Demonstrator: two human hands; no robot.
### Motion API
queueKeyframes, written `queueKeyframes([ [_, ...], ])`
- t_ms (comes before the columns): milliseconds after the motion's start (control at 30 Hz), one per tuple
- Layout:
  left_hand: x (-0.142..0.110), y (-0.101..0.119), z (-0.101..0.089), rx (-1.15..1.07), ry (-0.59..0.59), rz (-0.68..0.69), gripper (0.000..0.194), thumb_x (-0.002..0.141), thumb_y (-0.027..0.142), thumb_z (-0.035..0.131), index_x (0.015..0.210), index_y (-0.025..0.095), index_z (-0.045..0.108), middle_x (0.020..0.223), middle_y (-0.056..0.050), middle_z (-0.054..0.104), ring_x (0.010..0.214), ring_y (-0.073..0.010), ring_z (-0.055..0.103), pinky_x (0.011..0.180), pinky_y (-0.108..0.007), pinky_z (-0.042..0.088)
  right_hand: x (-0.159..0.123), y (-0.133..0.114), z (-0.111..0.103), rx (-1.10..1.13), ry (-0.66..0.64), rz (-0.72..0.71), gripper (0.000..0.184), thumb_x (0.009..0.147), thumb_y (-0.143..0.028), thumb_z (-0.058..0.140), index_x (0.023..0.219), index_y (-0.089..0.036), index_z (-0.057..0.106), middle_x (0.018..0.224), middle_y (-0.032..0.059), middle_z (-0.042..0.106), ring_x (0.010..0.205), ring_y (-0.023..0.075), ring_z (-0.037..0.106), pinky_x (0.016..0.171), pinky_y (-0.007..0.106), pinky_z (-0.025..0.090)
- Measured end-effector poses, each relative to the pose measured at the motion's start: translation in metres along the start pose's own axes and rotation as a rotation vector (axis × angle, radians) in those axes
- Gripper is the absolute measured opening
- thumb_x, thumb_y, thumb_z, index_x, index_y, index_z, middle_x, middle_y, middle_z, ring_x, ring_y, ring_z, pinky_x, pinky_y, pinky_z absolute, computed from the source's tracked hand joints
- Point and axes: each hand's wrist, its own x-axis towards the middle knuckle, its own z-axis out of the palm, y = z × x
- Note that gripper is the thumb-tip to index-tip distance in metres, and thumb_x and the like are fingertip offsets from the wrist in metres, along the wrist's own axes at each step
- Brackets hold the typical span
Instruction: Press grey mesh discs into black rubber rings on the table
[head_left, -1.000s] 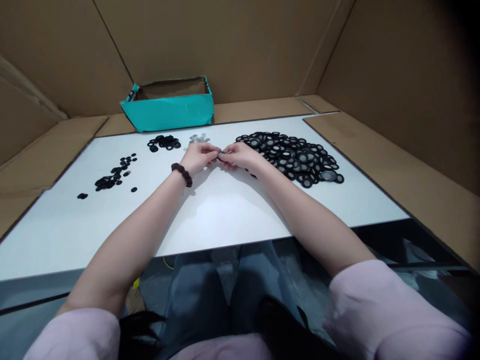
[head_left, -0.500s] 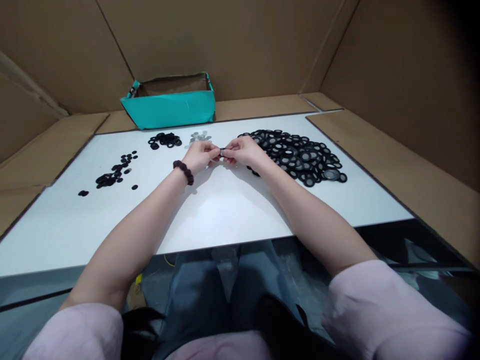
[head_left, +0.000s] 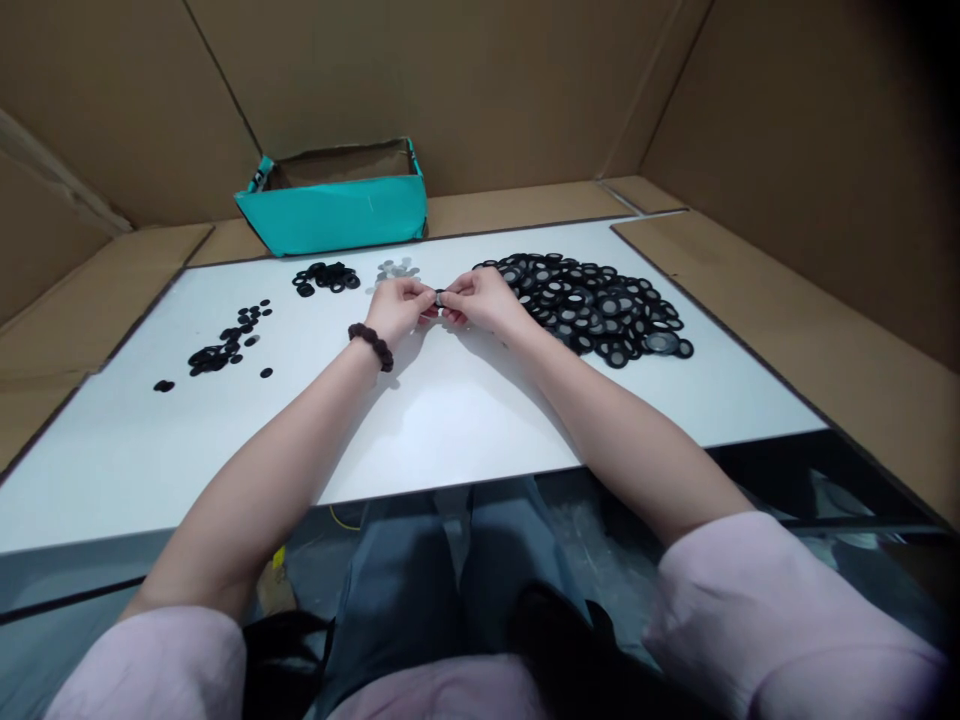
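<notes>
Just on the person's side of the open turquoise cardboard box (head_left: pixel 334 217), a small round black-rimmed piece with a paler middle (head_left: pixel 440 298) sits pinched over the flat white tabletop (head_left: pixel 450 420); the left hand (head_left: pixel 401 305) has thumb and fingertips narrowed on one edge, the right hand (head_left: pixel 484 298) grips the opposite edge likewise; right of the box spreads a large heap of black rings with grey centres (head_left: pixel 592 305); before the box's middle lie loose black rings (head_left: pixel 326 277), before its right end pale translucent discs (head_left: pixel 396 270), and nearer the person, to its left, small black discs (head_left: pixel 217 355); from where I stand, I'd judge the held piece light, its rim slightly springy, its thin middle perhaps slippery, so best taken by opposite rim edges; a mark at the box's left corner is too small to read, and I can make out no other lettering.
</notes>
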Motion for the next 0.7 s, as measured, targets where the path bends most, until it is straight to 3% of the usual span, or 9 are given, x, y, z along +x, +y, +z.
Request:
queueKeyframes([
  [100,-0.001,0.002,0.001,-0.024,0.017,0.004,0.002,0.084,0.012,0.071,0.086,0.013,0.070,0.083,-0.009,0.076,0.090,-0.0250,0.078,0.086,-0.041,0.065,-0.001,-0.001,0.003,0.087,0.004,0.043,0.031,0.091,-0.001,0.073,0.065,-0.015,0.062,0.053,-0.0010,0.063,0.048,0.0084,0.058,0.056,0.017,0.055],
  [300,-0.004,0.009,0.002,-0.057,0.017,0.032,0.017,0.079,0.005,0.068,0.092,0.010,0.077,0.080,-0.006,0.076,0.087,-0.0226,0.077,0.097,-0.046,0.063,-0.008,-0.011,-0.002,0.223,-0.073,0.183,0.036,0.099,0.000,0.064,0.067,-0.016,0.060,0.059,0.0014,0.068,0.053,0.0079,0.064,0.057,0.015,0.056],
  [500,-0.006,0.011,-0.003,-0.044,-0.036,-0.001,0.011,0.078,0.006,0.069,0.083,0.012,0.077,0.072,-0.006,0.072,0.087,-0.0256,0.077,0.098,-0.052,0.062,-0.007,-0.011,-0.007,0.140,-0.150,0.194,0.038,0.100,-0.002,0.063,0.063,-0.013,0.062,0.060,0.0031,0.067,0.049,0.0069,0.059,0.050,0.016,0.050],
  [700,-0.007,0.011,-0.007,0.021,-0.106,-0.039,0.004,0.077,0.014,0.074,0.081,0.014,0.076,0.070,-0.006,0.071,0.090,-0.0280,0.076,0.096,-0.051,0.061,-0.007,-0.008,-0.006,-0.034,-0.156,0.119,0.039,0.095,0.000,0.066,0.061,-0.016,0.058,0.055,0.0015,0.066,0.052,0.0090,0.062,0.053,0.016,0.051],
])
